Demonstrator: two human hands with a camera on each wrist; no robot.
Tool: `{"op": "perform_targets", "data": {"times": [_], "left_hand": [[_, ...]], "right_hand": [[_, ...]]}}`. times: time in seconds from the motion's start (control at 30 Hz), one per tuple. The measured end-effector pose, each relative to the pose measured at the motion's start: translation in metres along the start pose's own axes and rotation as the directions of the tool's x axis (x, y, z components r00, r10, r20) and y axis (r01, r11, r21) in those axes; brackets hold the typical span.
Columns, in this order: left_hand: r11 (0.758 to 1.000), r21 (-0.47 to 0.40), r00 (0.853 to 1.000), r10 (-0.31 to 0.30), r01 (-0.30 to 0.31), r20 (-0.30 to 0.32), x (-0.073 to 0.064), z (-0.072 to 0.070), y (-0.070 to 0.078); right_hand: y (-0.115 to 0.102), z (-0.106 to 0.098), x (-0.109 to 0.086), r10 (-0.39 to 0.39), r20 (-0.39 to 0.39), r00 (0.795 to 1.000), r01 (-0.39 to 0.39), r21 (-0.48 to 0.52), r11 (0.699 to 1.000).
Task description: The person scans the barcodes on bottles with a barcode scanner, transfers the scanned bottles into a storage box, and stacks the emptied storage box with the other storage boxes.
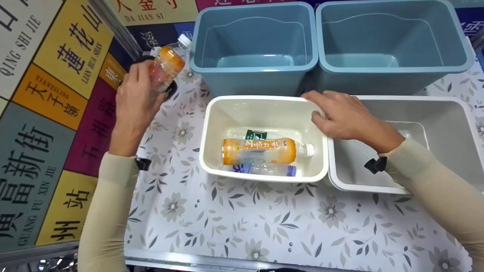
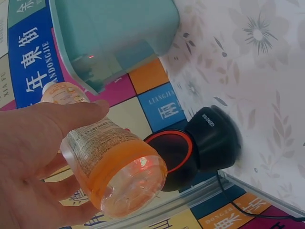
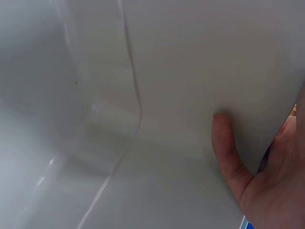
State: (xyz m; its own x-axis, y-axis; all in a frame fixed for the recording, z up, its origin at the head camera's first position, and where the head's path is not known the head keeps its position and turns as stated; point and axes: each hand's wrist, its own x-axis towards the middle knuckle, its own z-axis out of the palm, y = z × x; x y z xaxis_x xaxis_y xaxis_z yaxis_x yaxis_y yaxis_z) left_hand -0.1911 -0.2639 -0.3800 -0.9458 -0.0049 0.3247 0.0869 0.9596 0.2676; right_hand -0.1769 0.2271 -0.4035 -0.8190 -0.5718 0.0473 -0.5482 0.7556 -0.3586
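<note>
My left hand (image 1: 138,94) grips a clear plastic bottle (image 1: 166,68) with an orange label and a white cap. It is tilted, cap up, and its base faces the left wrist view beside a black scanner-like device (image 2: 205,138). At the far right corner of the smaller white bin (image 1: 264,178), my right hand (image 1: 342,115) holds the rim. The right wrist view shows its thumb (image 3: 224,140) against a pale bin wall. Inside the smaller bin lie another orange-labelled bottle (image 1: 259,151), a purple-capped bottle (image 1: 272,169) and a clear item with a green label (image 1: 256,134).
Two blue bins stand behind, one on the left (image 1: 253,70) and one on the right (image 1: 395,70). A grey-white bin (image 1: 446,143) adjoins the smaller one. A lettered panel (image 1: 49,124) borders the flower-patterned table (image 1: 234,223) on the left. The device trails a cable (image 2: 238,205).
</note>
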Motion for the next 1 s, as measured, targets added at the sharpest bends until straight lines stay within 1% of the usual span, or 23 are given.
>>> {"op": "perform_targets", "data": {"times": [0.2, 0.43, 0.7, 1.0], "left_hand": [[1.000, 0.010, 1.000, -0.008, 0.008, -0.008, 0.005, 0.002, -0.004], [0.998, 0.055, 1.000, 0.009, -0.008, -0.021, 0.013, 0.004, -0.007], [0.995, 0.095, 0.999, 0.017, -0.013, -0.043, 0.015, 0.009, -0.011], [0.994, 0.109, 1.000, -0.007, 0.007, 0.001, 0.024, 0.013, -0.017]], "right_hand": [[0.000, -0.001, 0.000, 0.002, 0.007, 1.000, -0.002, -0.004, 1.000], [0.000, -0.001, 0.000, -0.002, 0.004, 1.000, 0.002, -0.007, 1.000], [-0.001, 0.000, -0.001, 0.012, 0.000, 1.000, -0.012, -0.013, 1.000], [0.000, 0.000, 0.000, 0.007, -0.003, 1.000, -0.008, -0.017, 1.000]]}}
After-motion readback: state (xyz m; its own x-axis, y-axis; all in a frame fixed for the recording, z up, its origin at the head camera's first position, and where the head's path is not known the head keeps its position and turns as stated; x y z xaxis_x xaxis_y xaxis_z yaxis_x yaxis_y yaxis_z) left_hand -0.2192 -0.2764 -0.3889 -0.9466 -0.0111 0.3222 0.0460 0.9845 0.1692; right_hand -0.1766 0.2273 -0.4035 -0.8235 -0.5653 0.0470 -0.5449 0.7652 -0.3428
